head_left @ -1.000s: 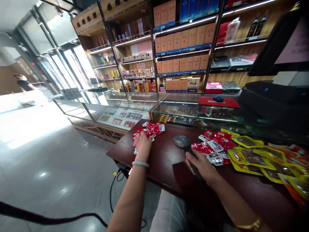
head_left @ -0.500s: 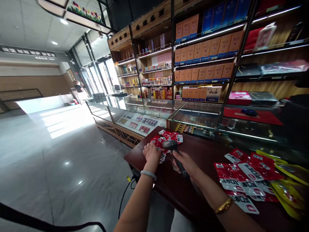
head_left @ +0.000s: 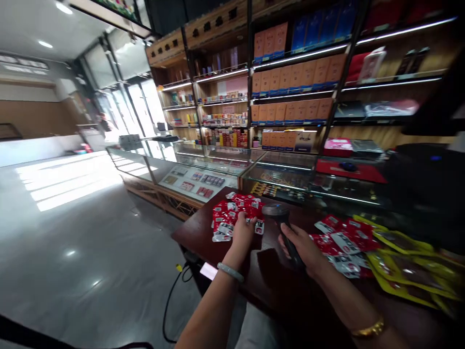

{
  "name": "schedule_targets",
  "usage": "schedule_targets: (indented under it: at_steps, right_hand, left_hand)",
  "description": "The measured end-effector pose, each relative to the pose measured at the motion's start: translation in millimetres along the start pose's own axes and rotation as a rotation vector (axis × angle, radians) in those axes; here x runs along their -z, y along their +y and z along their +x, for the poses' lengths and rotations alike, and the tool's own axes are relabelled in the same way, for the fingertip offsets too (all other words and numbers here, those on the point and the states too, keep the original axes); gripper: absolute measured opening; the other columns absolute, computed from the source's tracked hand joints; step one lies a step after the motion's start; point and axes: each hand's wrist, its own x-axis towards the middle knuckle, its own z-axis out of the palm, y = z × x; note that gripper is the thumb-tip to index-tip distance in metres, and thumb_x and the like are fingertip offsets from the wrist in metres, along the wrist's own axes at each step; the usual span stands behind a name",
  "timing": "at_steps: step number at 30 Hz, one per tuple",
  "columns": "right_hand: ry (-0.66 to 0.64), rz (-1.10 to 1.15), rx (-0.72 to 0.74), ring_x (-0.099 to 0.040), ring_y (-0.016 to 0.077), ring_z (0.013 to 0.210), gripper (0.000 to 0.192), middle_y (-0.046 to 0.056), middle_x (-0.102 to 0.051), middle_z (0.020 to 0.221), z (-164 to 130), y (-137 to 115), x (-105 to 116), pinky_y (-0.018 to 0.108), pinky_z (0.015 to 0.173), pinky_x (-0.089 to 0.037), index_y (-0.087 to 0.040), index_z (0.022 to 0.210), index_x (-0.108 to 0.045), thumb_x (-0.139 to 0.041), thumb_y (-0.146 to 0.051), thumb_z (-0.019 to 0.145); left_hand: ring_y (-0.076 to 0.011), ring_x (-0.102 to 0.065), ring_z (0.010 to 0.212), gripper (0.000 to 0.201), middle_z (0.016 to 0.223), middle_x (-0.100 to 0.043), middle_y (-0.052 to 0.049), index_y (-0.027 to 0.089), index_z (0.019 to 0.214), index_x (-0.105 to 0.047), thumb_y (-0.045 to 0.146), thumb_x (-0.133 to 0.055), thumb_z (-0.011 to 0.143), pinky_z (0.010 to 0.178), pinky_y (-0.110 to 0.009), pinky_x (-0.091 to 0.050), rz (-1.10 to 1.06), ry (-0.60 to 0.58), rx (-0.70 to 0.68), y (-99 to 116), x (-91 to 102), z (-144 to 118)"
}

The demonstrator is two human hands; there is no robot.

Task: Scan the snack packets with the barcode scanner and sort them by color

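Scanner (right hand fingers gripping handle) points its head away; left hand presses red packets

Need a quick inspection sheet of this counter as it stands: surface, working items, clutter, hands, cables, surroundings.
Surface: dark wooden counter, partly covered.
Job's things: pile of red packets at the far left corner; barcode scanner.
Clutter: more red packets and yellow packets at the right.
Hands: left hand on the red pile; right hand grips the scanner handle.
Cables: black cable hangs below the counter edge.
Surroundings: glass display cases, stocked shelves.
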Motion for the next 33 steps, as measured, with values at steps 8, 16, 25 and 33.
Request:
schedule_targets:
  at_steps: [8,16,25,33]
  right_hand:
    - [0.174,0.02,0.077,-0.042,0.0077,0.039,0.05,-0.008,-0.053,0.053,-49,-18,62,0.019,0.038,-0.032,-0.023,0.091,-0.052,-0.074,-0.065,0.074]
    - [0.322,0.017,0.081,-0.037,0.0068,0.037,0.053,-0.009,-0.049,0.052,-82,-27,103,0.019,0.037,-0.027,-0.023,0.088,-0.05,-0.075,-0.067,0.071]
    - [0.238,-0.012,0.015,-0.041,0.0071,0.039,0.05,-0.007,-0.051,0.053,-69,-8,84,0.019,0.037,-0.031,-0.022,0.077,-0.049,-0.076,-0.064,0.072]
    - [-0.004,-0.111,-0.027,-0.043,0.0064,0.041,0.046,-0.009,-0.052,0.056,-32,24,33,0.017,0.038,-0.033,-0.022,0.083,-0.049,-0.068,-0.065,0.08]
  left_hand:
    - [-0.0205,-0.069,0.098,0.025,0.11,-0.072,-0.009,0.021,0.114,-0.052,0.035,-0.056,0.093,0.08,-0.028,-0.049,-0.082,-0.219,-0.087,50,-69.7,-24]
    - [-0.0189,-0.07,0.086,0.024,0.104,-0.073,-0.008,0.018,0.113,-0.055,0.029,-0.059,0.092,0.076,-0.029,-0.052,-0.198,-0.458,-0.146,114,-130.3,-56]
    - [-0.0221,-0.063,0.113,0.035,0.121,-0.07,-0.01,0.02,0.121,-0.066,0.029,-0.066,0.087,0.099,-0.032,-0.047,0.07,-0.251,-0.357,69,-59.9,-34]
    - [-0.0387,-0.048,0.124,0.056,0.131,-0.058,-0.023,0.011,0.117,-0.062,0.055,-0.064,0.082,0.1,-0.048,-0.039,0.693,0.145,0.127,-20,42.5,6]
